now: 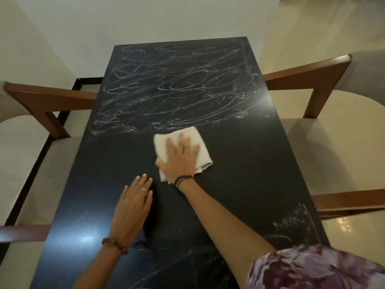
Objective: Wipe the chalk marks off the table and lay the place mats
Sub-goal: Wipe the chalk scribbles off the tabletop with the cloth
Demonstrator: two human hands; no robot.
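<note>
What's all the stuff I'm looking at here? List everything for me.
table: one, black, glossy, centre of the view, running away from the person
chalk marks: many white scribbles, over the far half of the table; a smaller patch near the right near corner
cloth: one, cream, folded, mid-table just below the scribbles
chairs: two, brown wooden arms with pale cushions, one at the left side, one at the right side
wall: white, beyond the table
floor: pale tiles, right
left hand: flat on the table, a ring, a beaded bracelet at the wrist
right hand: fingers spread, pressing on the cloth, dark wrist bands, purple patterned sleeve
</note>
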